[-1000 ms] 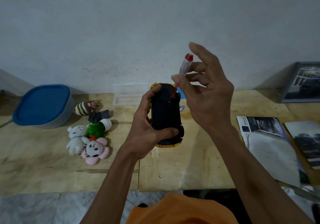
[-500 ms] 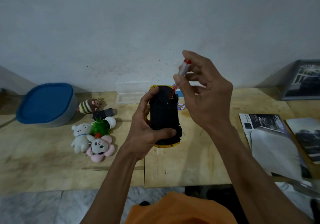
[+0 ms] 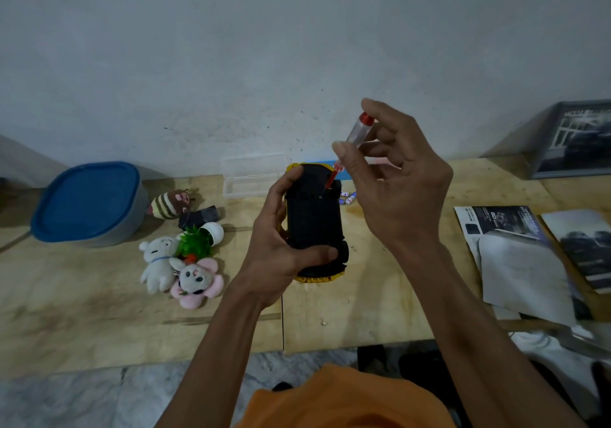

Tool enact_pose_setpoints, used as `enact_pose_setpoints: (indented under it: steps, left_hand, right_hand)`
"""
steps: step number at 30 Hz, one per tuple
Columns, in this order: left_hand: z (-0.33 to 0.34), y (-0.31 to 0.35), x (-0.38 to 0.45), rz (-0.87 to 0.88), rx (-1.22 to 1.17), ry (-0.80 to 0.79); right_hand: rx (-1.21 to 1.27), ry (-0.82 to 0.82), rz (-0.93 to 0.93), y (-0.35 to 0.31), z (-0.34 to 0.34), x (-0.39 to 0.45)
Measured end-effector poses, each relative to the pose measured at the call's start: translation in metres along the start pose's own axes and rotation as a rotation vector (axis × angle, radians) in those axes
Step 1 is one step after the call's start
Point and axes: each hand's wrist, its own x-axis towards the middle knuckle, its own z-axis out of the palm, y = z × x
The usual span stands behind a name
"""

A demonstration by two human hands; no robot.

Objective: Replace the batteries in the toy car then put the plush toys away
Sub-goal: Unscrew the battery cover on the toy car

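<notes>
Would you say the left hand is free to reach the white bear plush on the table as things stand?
Probably not yet: the left hand grips the upturned toy car while the right hand works a screwdriver into it. The path to the white bear plush itself looks unobstructed.

plain grey-white wall (image 3: 297, 47), scuffed and speckled near its base. light plywood tabletop (image 3: 82, 312) in two panels, a seam between them, set against the wall. pale marbled floor (image 3: 99, 398) below the front edge. dim, even light.
</notes>
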Motion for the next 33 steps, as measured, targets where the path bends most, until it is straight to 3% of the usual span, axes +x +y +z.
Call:
enact_pose_setpoints:
  steps: [14, 18, 21, 23, 28, 33]
  left_hand:
    - [0.014, -0.003, 0.008, 0.005, 0.019, 0.014]
    - [0.021, -0.005, 0.012, -0.005, 0.017, 0.033]
    - [0.023, -0.009, 0.012, -0.014, 0.006, 0.044]
    - [0.024, -0.012, 0.011, -0.022, -0.014, 0.048]
    - [0.024, -0.014, 0.011, -0.013, -0.049, 0.060]
    - [0.022, -0.018, 0.004, -0.027, -0.055, 0.083]
  right_hand:
    - [0.013, -0.070, -0.045, 0.013, -0.006, 0.008]
    - [0.192, -0.112, 0.156, 0.010, -0.009, 0.014]
    - [0.272, -0.081, 0.198, 0.008, -0.014, 0.026]
    - [0.247, -0.167, 0.241, 0.012, -0.017, 0.032]
    - [-0.027, -0.693, 0.307, 0.041, -0.018, 0.019]
    - [-0.148, -0.853, 0.297, 0.044, -0.012, 0.003]
